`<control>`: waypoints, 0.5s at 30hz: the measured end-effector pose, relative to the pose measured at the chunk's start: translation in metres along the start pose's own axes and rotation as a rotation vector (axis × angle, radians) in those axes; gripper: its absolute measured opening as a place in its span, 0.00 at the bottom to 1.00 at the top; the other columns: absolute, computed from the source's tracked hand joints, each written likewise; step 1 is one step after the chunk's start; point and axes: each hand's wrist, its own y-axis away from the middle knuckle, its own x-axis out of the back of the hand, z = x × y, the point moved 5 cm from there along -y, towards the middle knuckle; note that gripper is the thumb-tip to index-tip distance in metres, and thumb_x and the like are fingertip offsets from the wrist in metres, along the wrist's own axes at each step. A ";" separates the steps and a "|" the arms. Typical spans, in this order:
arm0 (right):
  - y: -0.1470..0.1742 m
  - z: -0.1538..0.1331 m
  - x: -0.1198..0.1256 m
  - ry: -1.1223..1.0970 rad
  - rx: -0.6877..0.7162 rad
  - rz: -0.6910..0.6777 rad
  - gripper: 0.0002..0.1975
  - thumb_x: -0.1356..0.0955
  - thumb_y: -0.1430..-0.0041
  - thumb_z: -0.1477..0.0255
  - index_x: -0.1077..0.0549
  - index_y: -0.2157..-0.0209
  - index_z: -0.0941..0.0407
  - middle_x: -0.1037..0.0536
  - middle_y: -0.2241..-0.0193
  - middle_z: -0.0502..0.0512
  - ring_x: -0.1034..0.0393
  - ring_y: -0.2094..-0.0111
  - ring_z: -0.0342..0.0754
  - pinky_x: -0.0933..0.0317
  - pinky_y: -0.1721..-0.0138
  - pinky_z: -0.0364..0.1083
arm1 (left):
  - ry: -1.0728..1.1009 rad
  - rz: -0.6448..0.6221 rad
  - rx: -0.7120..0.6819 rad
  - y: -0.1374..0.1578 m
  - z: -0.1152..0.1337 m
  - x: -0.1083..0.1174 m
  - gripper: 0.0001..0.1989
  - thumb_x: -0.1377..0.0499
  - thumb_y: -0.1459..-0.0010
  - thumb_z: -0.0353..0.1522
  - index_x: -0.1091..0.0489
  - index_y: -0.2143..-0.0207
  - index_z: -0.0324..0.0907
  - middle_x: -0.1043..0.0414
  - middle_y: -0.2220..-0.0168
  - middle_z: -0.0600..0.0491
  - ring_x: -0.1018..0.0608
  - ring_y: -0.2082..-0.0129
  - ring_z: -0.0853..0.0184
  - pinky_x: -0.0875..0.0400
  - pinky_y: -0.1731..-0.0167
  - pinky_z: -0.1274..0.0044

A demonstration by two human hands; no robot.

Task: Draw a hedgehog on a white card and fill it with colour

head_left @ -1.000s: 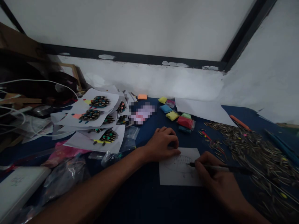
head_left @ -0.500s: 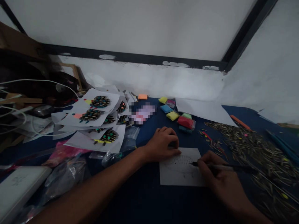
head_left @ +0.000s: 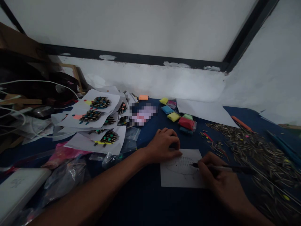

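A small sheet of paper lies on the blue tabletop, bearing a dark line drawing of a rounded animal body with short legs and rows of small strokes inside. My right hand is closed round a dark pen. Its tip meets the drawing on the right side of the body. My left hand rests at the sheet's upper left edge, thumb laid on the paper and apart from the loosely curled fingers. Nothing shows between those fingers.
Sunflower-like seeds spread in a heap on the right. Bright clay packets sit behind the sheet. To the left are stacked papers with seed-covered hedgehog figures, plastic bags, a white box and white cables.
The pen tip and my right hand have shifted slightly left across the drawing. My left hand stays in place.
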 end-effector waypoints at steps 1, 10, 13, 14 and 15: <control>0.000 0.001 0.000 0.002 0.002 0.001 0.16 0.40 0.42 0.62 0.37 0.81 0.52 0.34 0.82 0.47 0.37 0.82 0.43 0.45 0.83 0.41 | 0.000 0.001 -0.002 0.000 0.000 0.000 0.08 0.36 0.50 0.39 0.28 0.71 0.44 0.32 0.58 0.53 0.33 0.54 0.62 0.43 0.53 0.68; 0.000 0.001 -0.001 0.002 0.006 -0.006 0.15 0.39 0.43 0.62 0.37 0.81 0.52 0.34 0.83 0.47 0.37 0.82 0.44 0.45 0.83 0.41 | 0.008 0.013 -0.008 0.000 0.000 0.000 0.08 0.35 0.51 0.38 0.28 0.71 0.44 0.33 0.59 0.54 0.32 0.55 0.63 0.43 0.53 0.68; 0.000 0.002 -0.001 -0.008 -0.022 -0.011 0.14 0.39 0.44 0.62 0.37 0.80 0.52 0.34 0.83 0.47 0.38 0.83 0.44 0.46 0.84 0.41 | 0.013 0.014 -0.007 0.000 0.000 0.000 0.08 0.35 0.50 0.38 0.28 0.71 0.44 0.33 0.59 0.54 0.32 0.54 0.62 0.44 0.52 0.68; 0.000 0.002 -0.001 -0.009 -0.027 -0.010 0.14 0.39 0.44 0.61 0.37 0.80 0.52 0.34 0.84 0.47 0.38 0.83 0.44 0.46 0.84 0.41 | 0.013 0.012 -0.006 0.000 0.000 0.000 0.08 0.36 0.50 0.38 0.28 0.71 0.44 0.33 0.59 0.54 0.32 0.54 0.62 0.44 0.52 0.68; 0.000 0.002 -0.001 -0.007 -0.027 -0.006 0.15 0.39 0.44 0.61 0.37 0.80 0.52 0.34 0.83 0.47 0.38 0.83 0.44 0.46 0.84 0.41 | 0.012 0.008 -0.006 0.000 0.000 0.000 0.08 0.36 0.50 0.38 0.28 0.71 0.44 0.33 0.59 0.53 0.32 0.54 0.62 0.43 0.52 0.68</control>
